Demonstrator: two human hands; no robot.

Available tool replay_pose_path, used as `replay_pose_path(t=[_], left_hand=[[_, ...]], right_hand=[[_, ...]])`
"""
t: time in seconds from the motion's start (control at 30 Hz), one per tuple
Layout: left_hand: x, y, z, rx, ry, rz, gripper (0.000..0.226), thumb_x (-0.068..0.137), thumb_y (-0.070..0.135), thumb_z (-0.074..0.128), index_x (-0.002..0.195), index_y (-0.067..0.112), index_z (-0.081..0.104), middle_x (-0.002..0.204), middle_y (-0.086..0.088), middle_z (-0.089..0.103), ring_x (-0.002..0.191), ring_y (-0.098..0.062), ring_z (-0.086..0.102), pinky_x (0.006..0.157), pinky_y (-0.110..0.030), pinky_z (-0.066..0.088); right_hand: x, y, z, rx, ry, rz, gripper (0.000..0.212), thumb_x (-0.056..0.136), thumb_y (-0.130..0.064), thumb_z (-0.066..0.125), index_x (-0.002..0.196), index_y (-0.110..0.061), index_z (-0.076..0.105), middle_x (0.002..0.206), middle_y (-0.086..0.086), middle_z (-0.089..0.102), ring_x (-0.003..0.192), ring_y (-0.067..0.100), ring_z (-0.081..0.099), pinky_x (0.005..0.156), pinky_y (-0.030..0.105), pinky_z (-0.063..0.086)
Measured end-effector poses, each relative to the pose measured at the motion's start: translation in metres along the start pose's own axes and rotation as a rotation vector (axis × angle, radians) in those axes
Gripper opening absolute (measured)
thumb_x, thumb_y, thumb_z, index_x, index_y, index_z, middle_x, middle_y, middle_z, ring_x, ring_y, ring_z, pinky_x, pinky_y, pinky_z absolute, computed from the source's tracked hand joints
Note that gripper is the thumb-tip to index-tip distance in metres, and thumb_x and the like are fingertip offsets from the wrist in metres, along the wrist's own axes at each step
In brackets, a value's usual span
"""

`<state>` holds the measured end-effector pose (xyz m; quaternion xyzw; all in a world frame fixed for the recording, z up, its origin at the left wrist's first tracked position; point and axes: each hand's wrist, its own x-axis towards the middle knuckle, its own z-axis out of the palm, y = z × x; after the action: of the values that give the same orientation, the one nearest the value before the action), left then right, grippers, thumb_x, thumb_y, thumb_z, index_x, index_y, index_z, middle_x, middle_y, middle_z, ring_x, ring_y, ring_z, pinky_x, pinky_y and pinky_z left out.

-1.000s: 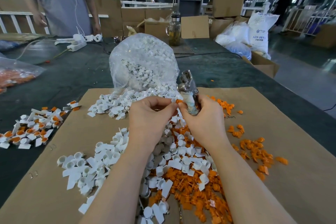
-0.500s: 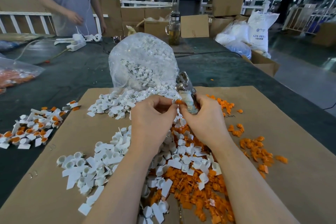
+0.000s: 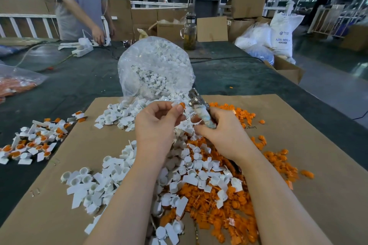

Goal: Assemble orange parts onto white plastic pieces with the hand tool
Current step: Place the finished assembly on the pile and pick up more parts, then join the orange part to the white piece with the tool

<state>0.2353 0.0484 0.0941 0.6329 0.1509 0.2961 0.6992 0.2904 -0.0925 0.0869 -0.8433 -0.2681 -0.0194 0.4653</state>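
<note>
My left hand [image 3: 157, 123] pinches a small white piece with an orange part [image 3: 181, 105] between thumb and fingertips, just left of the tool's metal head. My right hand [image 3: 221, 131] grips the hand tool [image 3: 200, 108] by its wrapped handle, head pointing up and away. Below both hands, on the cardboard sheet [image 3: 310, 145], lie a heap of loose white pieces [image 3: 111, 181] and a heap of orange parts [image 3: 217, 217]. Finished white-and-orange pieces [image 3: 33, 143] are piled on the dark table at the left.
A clear bag of white pieces [image 3: 155, 67] stands behind the cardboard. Another bag with orange parts [image 3: 16, 83] lies at far left. A person in a grey shirt [image 3: 79, 4] handles white items at the table's far side. A glass jug [image 3: 189, 32] and boxes stand beyond.
My left hand has drawn a little to the left, away from the tool head, with the white-and-orange piece now showing at its fingertips. The person at the far side has bent toward the table.
</note>
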Motion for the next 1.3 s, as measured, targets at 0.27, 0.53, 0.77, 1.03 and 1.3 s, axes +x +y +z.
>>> replay_pose_path(t=[0.27,0.53,0.77,1.03,1.3], left_hand=[[0.001,0.001,-0.002,-0.100,-0.020,0.022,0.012,0.087,0.005,0.071,0.080,0.013,0.068,0.063,0.007,0.070,0.060,-0.006,0.069,0.059,-0.013,0.052],[0.002,-0.002,-0.001,0.034,0.010,0.056,0.009,0.084,0.012,0.076,0.080,0.015,0.069,0.067,0.005,0.073,0.067,-0.009,0.072,0.066,-0.022,0.057],[-0.003,-0.009,0.004,0.335,0.014,0.157,0.014,0.082,0.027,0.080,0.075,0.027,0.067,0.067,0.010,0.071,0.062,-0.005,0.066,0.057,-0.014,0.050],[-0.004,-0.009,0.006,0.383,0.007,0.215,0.019,0.083,0.028,0.079,0.073,0.034,0.064,0.070,0.021,0.068,0.065,0.002,0.062,0.058,-0.007,0.046],[0.001,-0.006,0.001,0.145,0.001,0.139,0.012,0.085,0.016,0.076,0.078,0.021,0.067,0.068,0.008,0.072,0.067,-0.006,0.071,0.065,-0.017,0.054]], right_hand=[[-0.003,-0.001,-0.002,0.062,-0.129,0.000,0.012,0.084,-0.020,0.070,0.096,-0.019,0.068,0.079,-0.006,0.065,0.070,0.015,0.063,0.070,0.044,0.052],[-0.001,-0.001,0.004,0.065,-0.004,-0.037,0.005,0.088,-0.025,0.068,0.090,-0.020,0.066,0.080,-0.005,0.067,0.073,0.010,0.063,0.069,0.033,0.054],[0.001,-0.004,0.010,0.071,0.242,-0.088,0.009,0.089,-0.030,0.068,0.088,-0.021,0.067,0.072,-0.012,0.064,0.066,0.002,0.062,0.059,0.018,0.048],[0.002,-0.006,0.011,0.052,0.243,-0.042,0.014,0.089,-0.034,0.067,0.087,-0.020,0.066,0.075,-0.007,0.067,0.071,0.008,0.065,0.068,0.039,0.056],[0.001,-0.002,0.001,0.085,0.056,-0.035,0.006,0.087,-0.029,0.070,0.089,-0.025,0.065,0.076,-0.011,0.065,0.069,0.001,0.060,0.065,0.024,0.048]])
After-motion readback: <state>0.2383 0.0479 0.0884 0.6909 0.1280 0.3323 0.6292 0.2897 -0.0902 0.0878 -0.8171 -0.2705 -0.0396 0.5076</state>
